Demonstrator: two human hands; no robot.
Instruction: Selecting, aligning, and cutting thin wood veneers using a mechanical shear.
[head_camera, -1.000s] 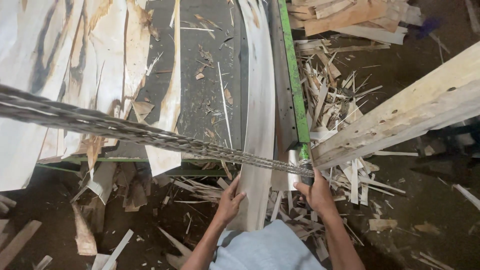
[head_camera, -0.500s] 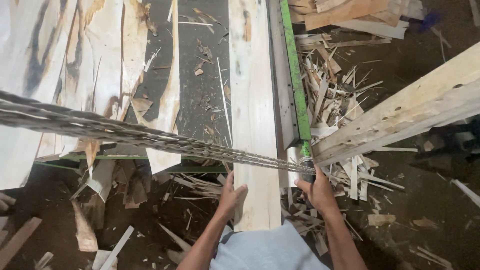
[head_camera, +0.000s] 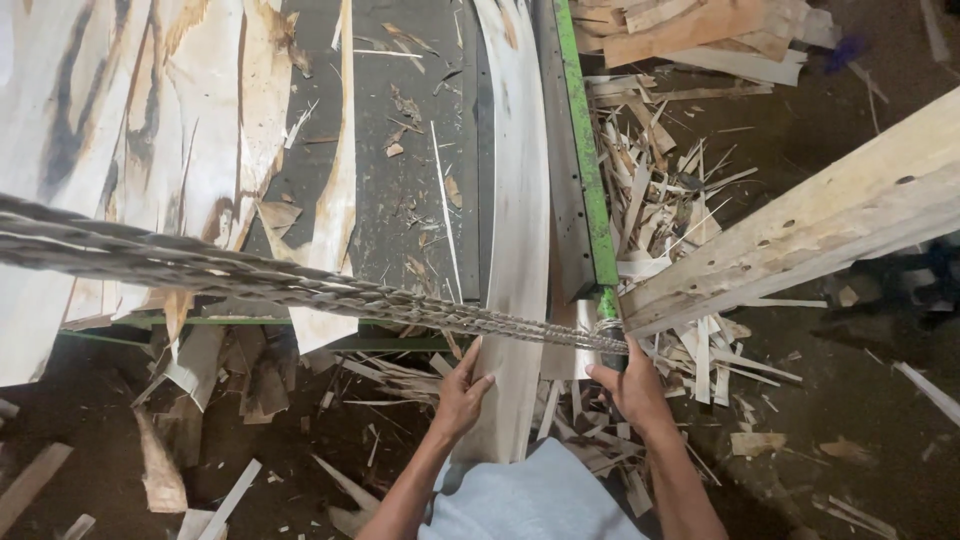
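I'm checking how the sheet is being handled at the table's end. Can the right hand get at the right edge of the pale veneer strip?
Probably yes. The right hand rests just beside the veneer strip, below the green rail, with only loose scraps between them. The left hand grips the opposite edge.

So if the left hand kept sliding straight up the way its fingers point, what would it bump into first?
The left hand rests on the edge of a long pale wood sheet. Straight ahead, it would probably meet the twisted rope crossing just above its fingertips, though how high the rope hangs is unclear.
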